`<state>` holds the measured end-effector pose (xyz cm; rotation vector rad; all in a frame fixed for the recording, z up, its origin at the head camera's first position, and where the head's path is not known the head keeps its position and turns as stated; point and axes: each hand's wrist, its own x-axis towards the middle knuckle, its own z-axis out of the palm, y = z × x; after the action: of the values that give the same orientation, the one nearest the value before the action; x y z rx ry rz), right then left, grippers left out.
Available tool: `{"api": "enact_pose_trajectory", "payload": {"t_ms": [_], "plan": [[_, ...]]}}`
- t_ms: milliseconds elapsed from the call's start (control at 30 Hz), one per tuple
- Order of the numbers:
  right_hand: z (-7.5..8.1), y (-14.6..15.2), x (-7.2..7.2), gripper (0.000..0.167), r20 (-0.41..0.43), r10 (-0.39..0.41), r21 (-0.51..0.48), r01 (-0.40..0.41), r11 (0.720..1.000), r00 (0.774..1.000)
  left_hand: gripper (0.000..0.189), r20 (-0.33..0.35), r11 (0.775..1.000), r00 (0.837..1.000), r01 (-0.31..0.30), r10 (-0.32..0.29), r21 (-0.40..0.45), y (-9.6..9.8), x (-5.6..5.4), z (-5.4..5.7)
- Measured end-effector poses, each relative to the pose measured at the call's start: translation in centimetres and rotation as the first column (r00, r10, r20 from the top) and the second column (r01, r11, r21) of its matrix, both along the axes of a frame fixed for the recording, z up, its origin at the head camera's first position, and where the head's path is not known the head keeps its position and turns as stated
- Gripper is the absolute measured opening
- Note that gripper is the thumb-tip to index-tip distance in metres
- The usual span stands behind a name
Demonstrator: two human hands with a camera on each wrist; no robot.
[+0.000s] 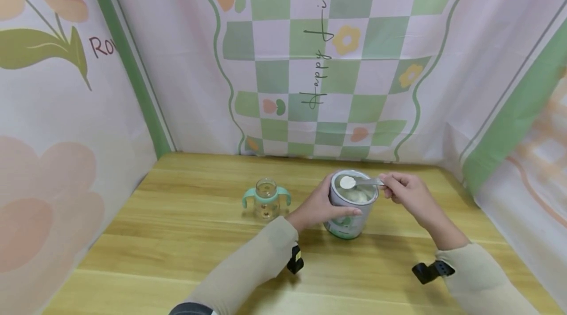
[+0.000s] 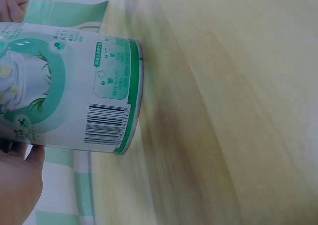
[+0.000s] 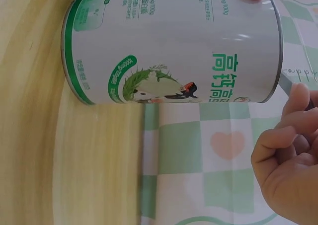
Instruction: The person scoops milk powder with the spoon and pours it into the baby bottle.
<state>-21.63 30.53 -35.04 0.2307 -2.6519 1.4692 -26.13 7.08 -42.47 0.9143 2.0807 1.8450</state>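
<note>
My left hand (image 1: 316, 204) grips a white and green milk powder can (image 1: 347, 221) round its side, thumb across the front. The can is uncovered, with pale powder showing inside. My right hand (image 1: 412, 197) pinches the grey handle of a spoon (image 1: 371, 182) at the can's right rim. A heap of white powder (image 1: 347, 182) fills the spoon's bowl, which is over the can's mouth. In the right wrist view the can (image 3: 174, 51) shows a cow picture, and the right hand's (image 3: 293, 160) other fingers are curled. A barcode is on the can (image 2: 107, 123) in the left wrist view.
A clear baby bottle (image 1: 267, 209) with mint-green handles stands uncapped on the wooden table (image 1: 177, 236), left of the can. Behind the table hangs a green and white checked curtain (image 1: 310, 74). Patterned curtains also hang along both sides.
</note>
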Motion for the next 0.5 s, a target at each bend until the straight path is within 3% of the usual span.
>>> {"api": "enact_pose_trajectory", "payload": {"t_ms": [500], "plan": [[0.0,0.2,0.0,0.039,-0.006,-0.011,-0.036,0.011,0.999,1.0,0.091,0.029,0.997,0.999,-0.032,0.034,-0.065,-0.5,0.4,1.2]]}}
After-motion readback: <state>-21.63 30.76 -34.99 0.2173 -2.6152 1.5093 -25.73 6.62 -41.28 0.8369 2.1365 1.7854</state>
